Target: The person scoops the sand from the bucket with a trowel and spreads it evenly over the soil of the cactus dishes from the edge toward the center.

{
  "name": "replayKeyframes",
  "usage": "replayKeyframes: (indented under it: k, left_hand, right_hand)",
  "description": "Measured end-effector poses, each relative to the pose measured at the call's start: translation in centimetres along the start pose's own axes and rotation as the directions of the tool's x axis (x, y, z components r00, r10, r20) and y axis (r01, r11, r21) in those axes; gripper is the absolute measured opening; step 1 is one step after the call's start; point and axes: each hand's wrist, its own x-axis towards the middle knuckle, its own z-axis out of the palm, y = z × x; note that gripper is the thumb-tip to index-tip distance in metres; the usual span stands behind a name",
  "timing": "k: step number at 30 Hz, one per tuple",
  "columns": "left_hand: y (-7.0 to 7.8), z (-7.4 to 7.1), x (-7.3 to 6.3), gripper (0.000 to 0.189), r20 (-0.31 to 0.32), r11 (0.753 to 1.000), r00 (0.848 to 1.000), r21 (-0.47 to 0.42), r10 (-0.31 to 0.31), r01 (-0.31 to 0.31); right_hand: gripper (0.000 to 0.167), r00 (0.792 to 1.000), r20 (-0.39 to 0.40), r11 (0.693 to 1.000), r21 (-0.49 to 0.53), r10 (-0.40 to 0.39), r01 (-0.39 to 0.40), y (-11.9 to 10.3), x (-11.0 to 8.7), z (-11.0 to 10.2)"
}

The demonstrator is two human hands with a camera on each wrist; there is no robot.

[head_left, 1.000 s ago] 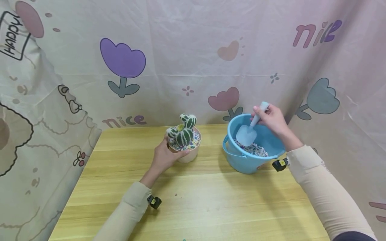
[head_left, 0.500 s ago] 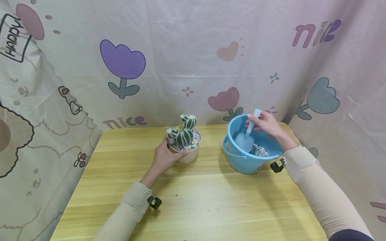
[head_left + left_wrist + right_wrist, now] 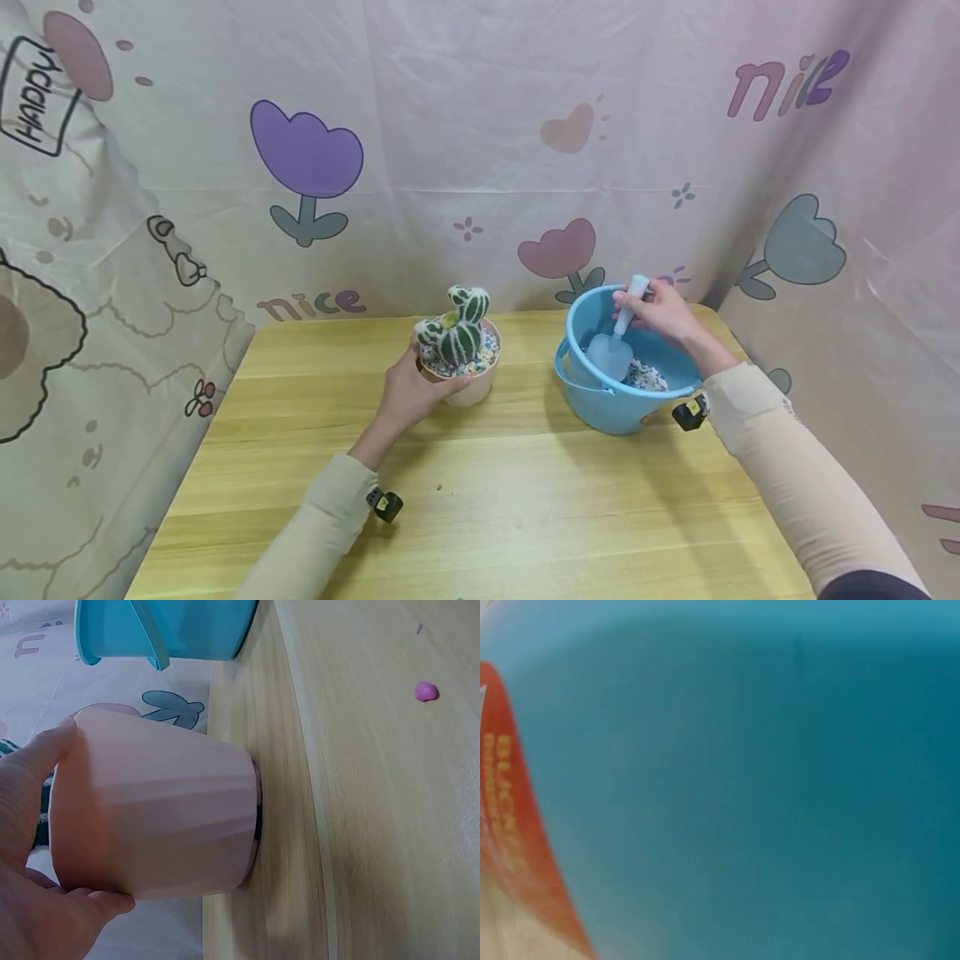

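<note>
My left hand (image 3: 411,390) grips a pale pink flowerpot (image 3: 470,392) from its near left side, thumb across the front and fingers round the back. In the pot stands a green, white-striped toy cactus (image 3: 459,340) amid multicoloured pebbles (image 3: 483,354). The left wrist view shows the flowerpot (image 3: 157,810) close up, its base at the wooden table. To the right, my right hand (image 3: 658,310) pinches the handle of a pale blue shovel (image 3: 611,354), blade down inside a blue bucket (image 3: 615,414). Pebbles (image 3: 647,375) lie in the bucket. Bucket wall (image 3: 742,795) fills the right wrist view.
A wooden table (image 3: 480,500) carries everything, with a printed cloth (image 3: 450,150) hanging behind and at both sides. A small pink pebble (image 3: 426,691) lies on the table. The bucket's handle (image 3: 581,382) hangs down its near left side.
My right hand has moved left and a little down, taking the shovel lower into the bucket, mostly in the first half second. The left hand and flowerpot have stayed put.
</note>
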Motion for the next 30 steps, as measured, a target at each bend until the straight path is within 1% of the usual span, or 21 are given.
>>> replayKeyframes:
  k: [3,7,10,13,17,20,22,25,28,30]
  left_hand:
    - [0.0,0.0,0.0,0.107,0.003,1.000,1.000,-0.006,-0.003,0.003]
    - [0.1,0.0,0.0,0.107,0.003,1.000,1.000,-0.005,-0.005,0.005]
    - [0.1,0.1,0.0,0.108,0.001,1.000,1.000,-0.004,-0.003,0.003]
    - [0.1,0.1,0.0,0.107,-0.001,1.000,1.000,-0.005,0.003,-0.003]
    - [0.1,0.1,0.0,0.105,-0.003,1.000,1.000,0.005,0.008,-0.008]
    - [0.1,-0.1,-0.1,0.107,0.010,1.000,1.000,0.009,0.004,-0.004]
    - [0.2,-0.4,-0.1,0.111,0.033,1.000,0.999,-0.002,-0.003,0.003]
    - [0.3,-1.1,-0.2,0.119,0.088,1.000,0.996,-0.006,-0.016,0.016]
    - [0.3,-1.8,-0.2,0.128,0.152,1.000,0.988,0.023,-0.020,0.016]
    - [0.3,-2.2,-0.1,0.130,0.182,0.998,0.983,0.057,-0.017,0.007]
  right_hand:
    - [0.054,0.997,-0.077,0.999,-0.033,0.001,-0.004,-0.5,-0.1,-0.2]
    - [0.054,0.982,-0.191,0.996,-0.085,0.011,-0.028,-1.2,-0.3,-0.7]
    - [0.051,0.968,-0.249,0.988,-0.148,0.003,-0.042,-1.5,-0.4,-0.9]
    - [0.047,0.960,-0.277,0.979,-0.203,-0.028,-0.030,-1.7,-0.5,-0.9]
    - [0.047,0.961,-0.268,0.966,-0.258,-0.073,0.002,-1.7,-0.6,-0.9]
    - [0.048,0.966,-0.245,0.960,-0.279,-0.083,0.012,-1.7,-0.5,-1.0]
    - [0.051,0.969,-0.231,0.957,-0.289,-0.082,0.013,-1.6,-0.5,-1.1]
    - [0.055,0.975,-0.208,0.954,-0.298,-0.082,0.017,-1.6,-0.6,-1.2]
    - [0.058,0.980,-0.183,0.953,-0.302,-0.081,0.022,-1.6,-0.7,-1.4]
    - [0.059,0.983,-0.166,0.952,-0.306,-0.082,0.027,-1.6,-0.8,-1.5]
